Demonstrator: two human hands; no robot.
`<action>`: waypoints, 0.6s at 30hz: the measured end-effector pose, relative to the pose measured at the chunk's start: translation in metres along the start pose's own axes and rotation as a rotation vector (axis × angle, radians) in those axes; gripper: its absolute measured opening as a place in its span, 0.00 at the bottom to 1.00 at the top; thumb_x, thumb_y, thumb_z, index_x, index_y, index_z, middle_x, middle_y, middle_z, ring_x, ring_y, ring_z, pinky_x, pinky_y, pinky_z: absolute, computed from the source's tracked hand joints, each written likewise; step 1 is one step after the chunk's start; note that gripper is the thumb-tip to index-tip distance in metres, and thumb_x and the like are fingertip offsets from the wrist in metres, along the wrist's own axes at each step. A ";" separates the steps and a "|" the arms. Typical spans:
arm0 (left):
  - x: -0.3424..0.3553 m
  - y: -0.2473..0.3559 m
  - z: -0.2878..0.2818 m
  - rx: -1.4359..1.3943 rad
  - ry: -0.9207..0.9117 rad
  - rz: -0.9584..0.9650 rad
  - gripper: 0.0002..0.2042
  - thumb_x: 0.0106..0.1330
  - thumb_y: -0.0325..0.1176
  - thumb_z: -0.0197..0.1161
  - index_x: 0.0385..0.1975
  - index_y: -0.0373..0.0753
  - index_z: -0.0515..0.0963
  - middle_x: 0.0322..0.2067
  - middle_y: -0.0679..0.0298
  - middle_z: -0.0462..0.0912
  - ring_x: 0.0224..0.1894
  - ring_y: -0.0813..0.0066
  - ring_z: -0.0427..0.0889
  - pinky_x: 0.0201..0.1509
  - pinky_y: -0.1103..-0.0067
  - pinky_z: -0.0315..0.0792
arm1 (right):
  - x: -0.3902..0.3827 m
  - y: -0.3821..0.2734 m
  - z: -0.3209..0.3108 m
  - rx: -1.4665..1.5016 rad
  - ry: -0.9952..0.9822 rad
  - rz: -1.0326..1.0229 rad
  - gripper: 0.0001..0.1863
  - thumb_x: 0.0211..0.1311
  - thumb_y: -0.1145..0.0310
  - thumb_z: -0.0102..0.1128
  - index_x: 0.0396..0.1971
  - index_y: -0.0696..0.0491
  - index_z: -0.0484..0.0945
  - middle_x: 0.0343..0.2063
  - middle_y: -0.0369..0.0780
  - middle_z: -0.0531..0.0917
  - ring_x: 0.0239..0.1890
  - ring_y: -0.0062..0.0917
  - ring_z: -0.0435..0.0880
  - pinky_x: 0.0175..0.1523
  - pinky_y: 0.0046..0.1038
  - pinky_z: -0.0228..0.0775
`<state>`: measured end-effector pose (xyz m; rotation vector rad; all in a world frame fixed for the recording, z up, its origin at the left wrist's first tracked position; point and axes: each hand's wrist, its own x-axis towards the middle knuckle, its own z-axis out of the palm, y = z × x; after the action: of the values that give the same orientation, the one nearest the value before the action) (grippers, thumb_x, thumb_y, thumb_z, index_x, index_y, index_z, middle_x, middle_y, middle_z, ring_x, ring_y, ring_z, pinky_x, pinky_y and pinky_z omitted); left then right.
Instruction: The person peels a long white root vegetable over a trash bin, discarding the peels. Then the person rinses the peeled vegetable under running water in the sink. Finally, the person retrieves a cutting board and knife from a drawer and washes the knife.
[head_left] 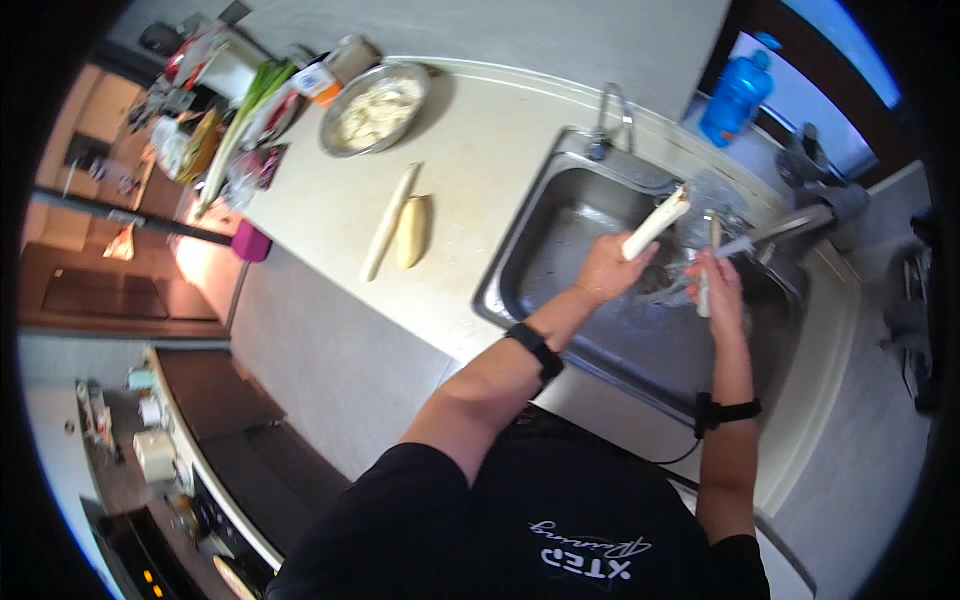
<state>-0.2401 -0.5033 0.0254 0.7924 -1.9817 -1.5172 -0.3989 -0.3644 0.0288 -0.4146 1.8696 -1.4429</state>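
Over the sink (530, 215), my left hand (605, 268) is wrapped round a white, stick-shaped vegetable (655, 225). Its far end is brownish and points up and to the right. My right hand (724, 295), just to the right, grips a slim tool with a pale handle (704, 300) and a metal-looking upper end; whether it is a peeler or a knife, I cannot tell. Something clear, like water or plastic film, glints between my hands. On the counter left of the sink lie a long white stalk (388, 225) and a short yellowish peeled vegetable (411, 232), side by side.
A metal bowl (334, 128) of pale food stands at the back of the counter (480, 150). Bags and a long green onion (240, 125) crowd its left end. A faucet (600, 140) rises behind the sink; clear plastic (722, 192) and a blue bottle (738, 98) are at back right.
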 end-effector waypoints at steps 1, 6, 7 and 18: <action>0.000 -0.001 0.002 0.063 -0.025 0.076 0.14 0.63 0.41 0.64 0.24 0.35 0.77 0.13 0.64 0.73 0.19 0.81 0.70 0.25 0.77 0.68 | -0.004 -0.001 0.000 -0.027 -0.006 -0.006 0.23 0.68 0.49 0.50 0.41 0.57 0.76 0.26 0.36 0.82 0.18 0.14 0.74 0.21 0.17 0.65; 0.008 -0.005 0.014 0.276 -0.341 0.016 0.19 0.63 0.50 0.61 0.30 0.37 0.79 0.22 0.54 0.80 0.25 0.61 0.80 0.32 0.69 0.73 | -0.018 -0.001 -0.004 0.396 0.028 0.002 0.24 0.68 0.47 0.50 0.43 0.56 0.75 0.23 0.35 0.79 0.18 0.15 0.72 0.23 0.17 0.65; 0.009 -0.005 0.017 0.318 -0.386 0.022 0.20 0.63 0.51 0.60 0.30 0.37 0.79 0.24 0.54 0.81 0.27 0.57 0.80 0.33 0.67 0.73 | -0.018 0.001 -0.005 0.414 0.054 -0.024 0.24 0.67 0.46 0.49 0.41 0.55 0.74 0.22 0.35 0.78 0.18 0.15 0.72 0.23 0.18 0.64; 0.007 0.008 0.018 0.662 -0.495 -0.156 0.18 0.64 0.52 0.56 0.41 0.45 0.78 0.34 0.52 0.83 0.38 0.50 0.81 0.41 0.61 0.74 | 0.006 0.023 -0.027 -0.456 0.609 -0.320 0.23 0.71 0.51 0.39 0.41 0.56 0.75 0.28 0.43 0.78 0.26 0.37 0.78 0.33 0.35 0.70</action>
<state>-0.2589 -0.4951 0.0292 0.8944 -2.9304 -1.2084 -0.4186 -0.3422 0.0084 -0.5516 2.7488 -1.4388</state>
